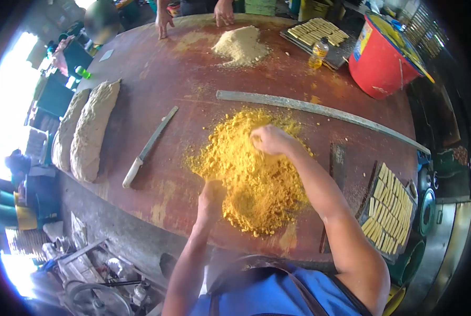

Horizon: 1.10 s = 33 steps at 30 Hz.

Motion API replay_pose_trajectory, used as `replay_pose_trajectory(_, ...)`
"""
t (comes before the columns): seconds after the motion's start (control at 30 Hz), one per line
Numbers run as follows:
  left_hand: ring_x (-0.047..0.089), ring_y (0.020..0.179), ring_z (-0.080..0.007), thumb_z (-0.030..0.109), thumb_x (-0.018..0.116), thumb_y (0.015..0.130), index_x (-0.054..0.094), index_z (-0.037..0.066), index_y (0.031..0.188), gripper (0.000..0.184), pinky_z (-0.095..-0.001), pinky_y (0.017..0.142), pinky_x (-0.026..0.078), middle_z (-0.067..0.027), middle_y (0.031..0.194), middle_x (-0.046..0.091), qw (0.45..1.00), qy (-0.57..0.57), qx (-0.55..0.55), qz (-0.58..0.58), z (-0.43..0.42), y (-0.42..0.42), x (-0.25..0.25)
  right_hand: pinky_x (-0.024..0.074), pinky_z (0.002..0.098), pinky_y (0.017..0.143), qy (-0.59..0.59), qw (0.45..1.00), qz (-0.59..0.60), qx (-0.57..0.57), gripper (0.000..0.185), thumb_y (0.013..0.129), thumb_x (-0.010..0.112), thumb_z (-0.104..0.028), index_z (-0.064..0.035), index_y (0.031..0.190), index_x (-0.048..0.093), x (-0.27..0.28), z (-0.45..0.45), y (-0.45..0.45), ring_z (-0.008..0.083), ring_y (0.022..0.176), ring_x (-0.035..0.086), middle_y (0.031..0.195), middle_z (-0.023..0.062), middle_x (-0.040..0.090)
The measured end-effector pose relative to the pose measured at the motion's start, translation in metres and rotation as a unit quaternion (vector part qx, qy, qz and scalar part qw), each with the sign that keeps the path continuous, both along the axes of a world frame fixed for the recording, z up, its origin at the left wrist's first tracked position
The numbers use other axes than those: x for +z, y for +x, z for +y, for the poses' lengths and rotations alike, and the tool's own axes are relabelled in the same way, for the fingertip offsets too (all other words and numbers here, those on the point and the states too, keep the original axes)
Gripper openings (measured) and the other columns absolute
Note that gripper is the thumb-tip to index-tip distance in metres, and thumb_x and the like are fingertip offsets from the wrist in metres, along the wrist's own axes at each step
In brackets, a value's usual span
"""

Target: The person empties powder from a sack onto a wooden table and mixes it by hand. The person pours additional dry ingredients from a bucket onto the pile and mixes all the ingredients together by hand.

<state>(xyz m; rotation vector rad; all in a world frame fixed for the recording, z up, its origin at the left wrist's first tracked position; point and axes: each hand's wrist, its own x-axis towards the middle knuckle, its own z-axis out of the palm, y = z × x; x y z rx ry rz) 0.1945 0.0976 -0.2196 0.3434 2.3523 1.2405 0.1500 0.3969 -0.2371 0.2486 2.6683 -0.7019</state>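
Observation:
A heap of yellow crumbly mixture (256, 184) lies spread on the reddish-brown table in front of me. At its upper part is my right hand (269, 140), fingers curled closed among the crumbs. My left hand (211, 197) touches the lower left edge of the heap; its fingers are blurred and partly sunk in the mixture. To the left lies a knife (150, 147) with a white handle. Just beyond the heap, a long flat metal bar (309, 108) runs across the table.
Two long dough slabs (94, 131) lie at the left. Trays of pale sticks (391, 213) sit at right and far right. A red bucket (380, 66), an oil bottle (318, 52) and a pale flour heap (241, 46) stand farther back. Another person's hands (224, 12) rest at the far edge.

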Motion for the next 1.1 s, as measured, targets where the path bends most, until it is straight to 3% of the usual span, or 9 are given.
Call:
replay_pose_trajectory(0.1, 0.062, 0.097, -0.0230, 0.019, 0.062, 0.088, 0.059, 0.004, 0.118, 0.034, -0.0329, 0.082, 0.048, -0.0179, 0.102, 0.066, 0.999, 0.035, 0.034, -0.022, -0.004, 0.001, -0.011, 0.0441, 0.0230, 0.046, -0.084, 0.988, 0.029, 0.125, 0.032, 0.093, 0.056, -0.031, -0.0063, 0.113, 0.058, 0.039, -0.002, 0.005, 0.0105, 0.054, 0.046, 0.081, 0.0070, 0.062)
replay_pose_trajectory(0.2, 0.062, 0.102, -0.0242, 0.024, 0.060, 0.088, 0.060, 0.004, 0.120, 0.038, -0.0325, 0.086, 0.047, -0.0190, 0.108, 0.066, 0.999, -0.014, 0.004, -0.048, 0.006, -0.004, -0.007, 0.0512, 0.0301, 0.058, -0.070, 0.996, 0.052, -0.027, 0.035, 0.091, 0.059, -0.032, -0.0049, 0.113, 0.058, 0.029, 0.005, -0.048, 0.0150, 0.064, 0.055, 0.083, 0.0078, 0.062)
replay_pose_trajectory(0.27, 0.063, 0.096, -0.0249, 0.029, 0.055, 0.090, 0.060, 0.003, 0.118, 0.038, -0.0331, 0.083, 0.049, -0.0176, 0.104, 0.067, 0.994, -0.098, -0.046, -0.034, 0.014, -0.005, 0.007, 0.0508, 0.0367, 0.085, 0.049, 0.995, 0.067, -0.052, 0.038, 0.091, 0.060, -0.036, -0.0064, 0.113, 0.058, 0.003, -0.007, -0.070, 0.0192, 0.083, 0.059, 0.112, 0.0149, 0.061)
replay_pose_trajectory(0.47, 0.060, 0.076, -0.0171, 0.025, 0.053, 0.093, 0.060, 0.004, 0.112, 0.030, -0.0318, 0.069, 0.047, -0.0091, 0.085, 0.064, 0.999, -0.027, 0.001, -0.047, -0.003, -0.005, 0.001, 0.0483, 0.0435, 0.090, 0.016, 0.990, -0.044, 0.134, 0.028, 0.092, 0.056, -0.026, -0.0039, 0.109, 0.061, 0.014, -0.077, -0.053, 0.0264, 0.102, 0.062, 0.109, 0.0166, 0.064)
replay_pose_trajectory(0.57, 0.056, 0.071, -0.0135, 0.022, 0.055, 0.094, 0.059, 0.003, 0.115, 0.028, -0.0288, 0.066, 0.045, -0.0060, 0.084, 0.063, 0.999, 0.006, -0.045, 0.009, -0.016, -0.014, -0.015, 0.0480, 0.0429, 0.091, -0.077, 0.992, 0.029, 0.094, 0.026, 0.091, 0.057, -0.022, -0.0026, 0.108, 0.061, 0.027, -0.064, -0.024, 0.0283, 0.101, 0.062, 0.107, 0.0165, 0.065)
replay_pose_trajectory(0.63, 0.064, 0.088, -0.0221, 0.027, 0.054, 0.090, 0.062, 0.004, 0.115, 0.034, -0.0323, 0.076, 0.049, -0.0160, 0.098, 0.068, 0.997, -0.002, -0.076, -0.009, -0.014, -0.024, -0.010, 0.0510, 0.0430, 0.085, -0.056, 0.993, 0.089, 0.047, 0.026, 0.092, 0.057, -0.023, -0.0014, 0.104, 0.061, 0.038, -0.054, 0.000, 0.0287, 0.093, 0.065, 0.096, 0.0184, 0.066)
replay_pose_trajectory(0.83, 0.068, 0.078, -0.0223, 0.027, 0.050, 0.094, 0.064, 0.004, 0.113, 0.033, -0.0352, 0.069, 0.051, -0.0154, 0.090, 0.069, 0.978, 0.054, -0.186, -0.081, -0.007, -0.047, -0.004, 0.0505, 0.0507, 0.067, 0.099, 0.962, 0.217, -0.134, 0.023, 0.090, 0.057, -0.022, 0.0002, 0.096, 0.058, 0.070, -0.061, 0.061, 0.0409, 0.075, 0.064, 0.079, 0.0258, 0.064)
replay_pose_trajectory(0.93, 0.064, 0.091, -0.0377, 0.036, 0.042, 0.097, 0.062, 0.000, 0.108, 0.043, -0.0452, 0.079, 0.049, -0.0242, 0.096, 0.065, 0.962, -0.006, -0.272, 0.040, -0.003, -0.057, -0.013, 0.0489, 0.0456, 0.053, 0.218, 0.911, 0.302, -0.179, 0.035, 0.094, 0.055, -0.033, -0.0006, 0.080, 0.055, 0.067, -0.074, 0.080, 0.0305, 0.055, 0.060, 0.058, 0.0168, 0.057)
replay_pose_trajectory(1.1, 0.060, 0.092, -0.0441, 0.040, 0.035, 0.099, 0.053, -0.003, 0.109, 0.047, -0.0507, 0.083, 0.046, -0.0295, 0.098, 0.062, 0.944, -0.023, -0.285, 0.161, 0.010, -0.057, -0.024, 0.0473, 0.0437, 0.050, 0.216, 0.908, 0.233, -0.273, 0.039, 0.096, 0.052, -0.036, -0.0008, 0.078, 0.054, 0.072, -0.102, 0.112, 0.0278, 0.052, 0.059, 0.062, 0.0182, 0.059)
